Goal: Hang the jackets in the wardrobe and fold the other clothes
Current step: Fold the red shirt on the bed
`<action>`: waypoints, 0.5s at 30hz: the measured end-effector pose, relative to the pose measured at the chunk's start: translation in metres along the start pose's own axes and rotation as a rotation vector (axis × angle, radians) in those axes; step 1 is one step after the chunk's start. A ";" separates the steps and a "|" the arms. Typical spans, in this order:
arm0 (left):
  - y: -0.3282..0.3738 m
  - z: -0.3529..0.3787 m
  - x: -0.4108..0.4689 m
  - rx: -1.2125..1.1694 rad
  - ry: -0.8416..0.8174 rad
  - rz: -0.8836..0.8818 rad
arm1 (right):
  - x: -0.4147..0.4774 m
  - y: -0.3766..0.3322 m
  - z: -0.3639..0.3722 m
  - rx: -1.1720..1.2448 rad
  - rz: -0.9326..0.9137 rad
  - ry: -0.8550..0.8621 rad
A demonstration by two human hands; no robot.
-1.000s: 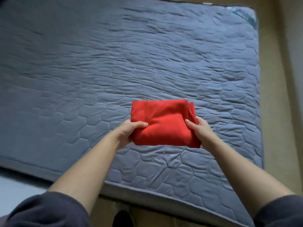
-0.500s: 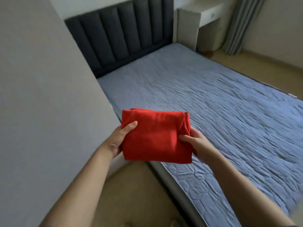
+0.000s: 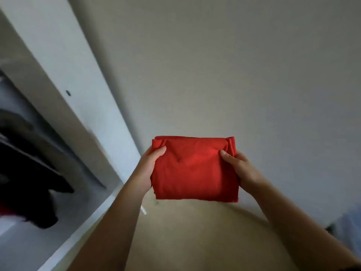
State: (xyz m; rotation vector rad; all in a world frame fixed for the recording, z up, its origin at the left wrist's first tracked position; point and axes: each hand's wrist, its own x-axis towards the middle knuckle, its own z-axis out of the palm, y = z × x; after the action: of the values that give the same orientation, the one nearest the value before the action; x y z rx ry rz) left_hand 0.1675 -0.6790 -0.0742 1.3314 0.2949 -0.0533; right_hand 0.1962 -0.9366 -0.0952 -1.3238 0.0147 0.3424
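Note:
A folded red garment point(image 3: 193, 171) is held out in front of me, above the tan floor. My left hand point(image 3: 149, 165) grips its left edge, thumb on top. My right hand point(image 3: 241, 169) grips its right edge, thumb pressed into the cloth. The open wardrobe point(image 3: 58, 106) stands at the left, its white side panel slanting across the view. Dark clothes point(image 3: 33, 184) hang or lie inside it, blurred.
A plain grey wall point(image 3: 234, 65) fills the view ahead and to the right. The tan floor point(image 3: 185, 235) runs below my arms. A bluish corner of the mattress point(image 3: 349, 229) shows at the lower right edge.
I have turned left, away from the bed, carrying the red garment in both hands. The bed has left the view and the wardrobe has come in at the left.

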 end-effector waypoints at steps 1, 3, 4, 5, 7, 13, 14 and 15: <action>0.012 -0.043 -0.007 -0.001 0.085 0.033 | 0.016 0.003 0.044 -0.025 0.000 -0.081; 0.036 -0.123 -0.027 0.007 0.274 0.085 | 0.041 0.009 0.130 -0.064 0.000 -0.231; 0.047 -0.157 -0.038 0.011 0.360 0.107 | 0.049 0.012 0.170 -0.078 0.001 -0.298; 0.056 -0.188 -0.050 0.011 0.432 0.126 | 0.056 0.015 0.208 -0.095 0.008 -0.360; 0.074 -0.243 -0.075 0.006 0.551 0.160 | 0.067 0.021 0.276 -0.124 0.025 -0.476; 0.106 -0.357 -0.146 -0.001 0.886 0.235 | 0.080 0.039 0.445 -0.200 0.050 -0.820; 0.109 -0.374 -0.156 -0.011 0.935 0.250 | 0.081 0.043 0.471 -0.201 0.051 -0.873; 0.114 -0.389 -0.164 -0.015 0.974 0.260 | 0.083 0.047 0.495 -0.201 0.053 -0.913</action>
State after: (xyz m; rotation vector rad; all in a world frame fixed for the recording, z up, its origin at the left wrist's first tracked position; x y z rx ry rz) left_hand -0.0377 -0.2984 -0.0068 1.2898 0.9299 0.8340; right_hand 0.1727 -0.4367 -0.0316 -1.2606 -0.7666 0.9854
